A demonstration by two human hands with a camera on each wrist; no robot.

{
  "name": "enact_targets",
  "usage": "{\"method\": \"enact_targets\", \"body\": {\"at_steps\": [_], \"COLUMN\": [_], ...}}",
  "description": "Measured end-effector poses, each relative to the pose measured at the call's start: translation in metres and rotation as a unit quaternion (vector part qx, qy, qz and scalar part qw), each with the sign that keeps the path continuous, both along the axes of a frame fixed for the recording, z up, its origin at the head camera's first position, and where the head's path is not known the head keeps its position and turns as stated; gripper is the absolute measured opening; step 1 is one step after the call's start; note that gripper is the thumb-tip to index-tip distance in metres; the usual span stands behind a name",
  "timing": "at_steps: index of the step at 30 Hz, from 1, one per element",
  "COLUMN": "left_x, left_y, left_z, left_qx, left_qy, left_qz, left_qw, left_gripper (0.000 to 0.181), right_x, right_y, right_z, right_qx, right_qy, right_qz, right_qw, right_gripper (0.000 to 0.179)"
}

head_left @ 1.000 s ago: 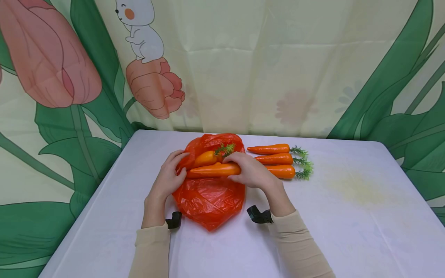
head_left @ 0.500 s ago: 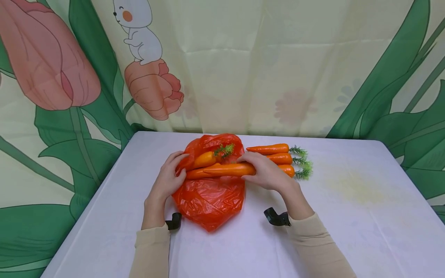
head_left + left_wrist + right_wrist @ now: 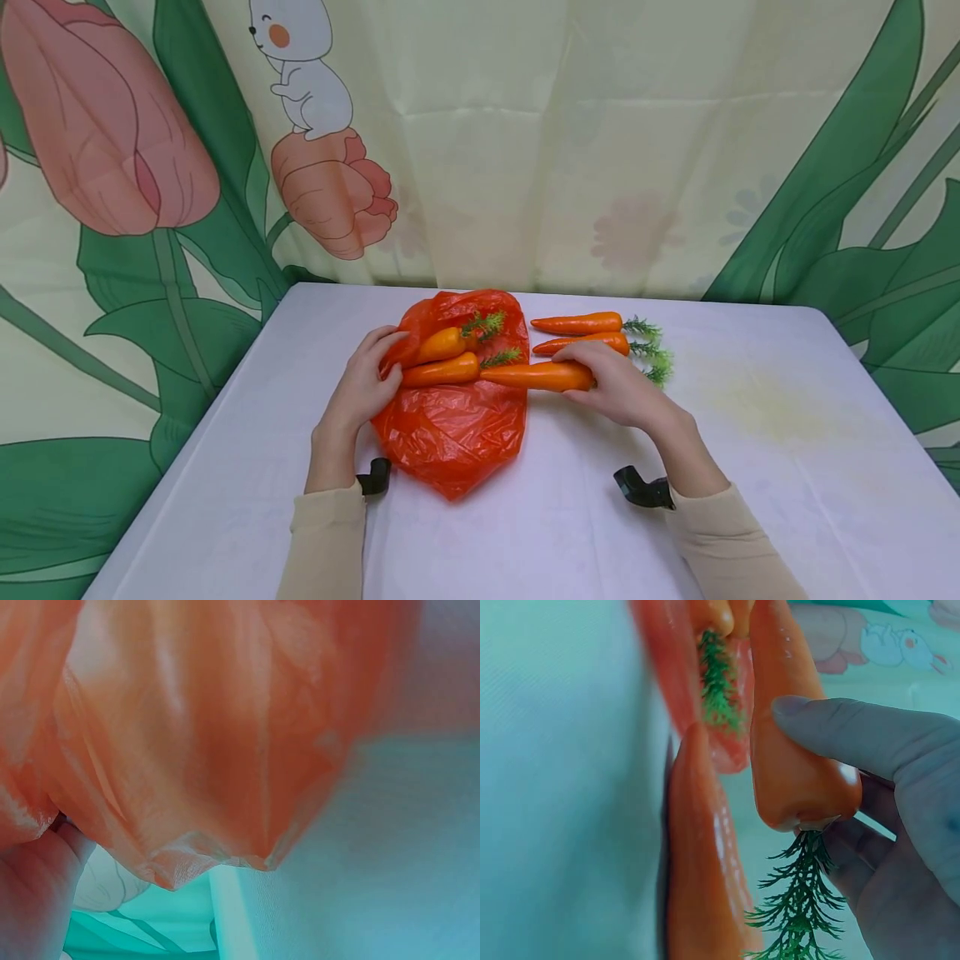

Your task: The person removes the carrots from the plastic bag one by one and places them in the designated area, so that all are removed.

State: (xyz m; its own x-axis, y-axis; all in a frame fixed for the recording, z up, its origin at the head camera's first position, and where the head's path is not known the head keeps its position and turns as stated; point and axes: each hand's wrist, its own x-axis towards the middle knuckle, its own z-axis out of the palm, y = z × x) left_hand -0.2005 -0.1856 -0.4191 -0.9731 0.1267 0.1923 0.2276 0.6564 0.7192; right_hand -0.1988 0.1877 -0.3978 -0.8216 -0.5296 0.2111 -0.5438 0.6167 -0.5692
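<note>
In the head view a red plastic bag (image 3: 457,433) lies with its mouth spread open, several orange carrots (image 3: 442,369) with green tops inside. My left hand (image 3: 362,379) grips the bag's left edge, thumb and fingers on either side of the mouth; bag film fills most of the left wrist view. My right hand (image 3: 618,385) holds another carrot (image 3: 536,376) by its thick end, its tip pointing left over the bag's right side. In the right wrist view the thumb (image 3: 840,735) presses on this carrot, and its green top hangs below.
Right of the bag, carrots (image 3: 577,323) lie in a row on the white table (image 3: 750,467), tips to the left; my right hand hides part of the row. A printed curtain (image 3: 562,167) stands behind the table.
My right hand has moved right with the carrot, drawing it from over the bag's middle to its right edge and uncovering the carrots inside. My left hand stays at the bag.
</note>
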Motion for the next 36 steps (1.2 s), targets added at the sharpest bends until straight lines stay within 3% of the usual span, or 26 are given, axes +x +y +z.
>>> {"method": "enact_targets", "body": {"at_steps": [6, 15, 36], "left_x": [0.000, 0.000, 0.000], "left_y": [0.001, 0.002, 0.001], "left_z": [0.001, 0.002, 0.002], "left_qx": [-0.001, 0.002, -0.007], "left_qy": [-0.002, 0.000, -0.020], "left_qz": [0.000, -0.002, 0.005], "left_qw": [1.0000, 1.0000, 0.9998], "left_gripper": [0.047, 0.046, 0.048], "right_x": [0.007, 0.011, 0.015], "right_y": [0.015, 0.036, 0.056], "right_z": [-0.006, -0.012, -0.019], "right_qx": [0.018, 0.038, 0.048], "right_qy": [-0.007, 0.018, 0.009], "right_qz": [-0.023, -0.031, -0.056], "right_qw": [0.9995, 0.9987, 0.9972], "right_gripper": [0.040, 0.041, 0.044]}}
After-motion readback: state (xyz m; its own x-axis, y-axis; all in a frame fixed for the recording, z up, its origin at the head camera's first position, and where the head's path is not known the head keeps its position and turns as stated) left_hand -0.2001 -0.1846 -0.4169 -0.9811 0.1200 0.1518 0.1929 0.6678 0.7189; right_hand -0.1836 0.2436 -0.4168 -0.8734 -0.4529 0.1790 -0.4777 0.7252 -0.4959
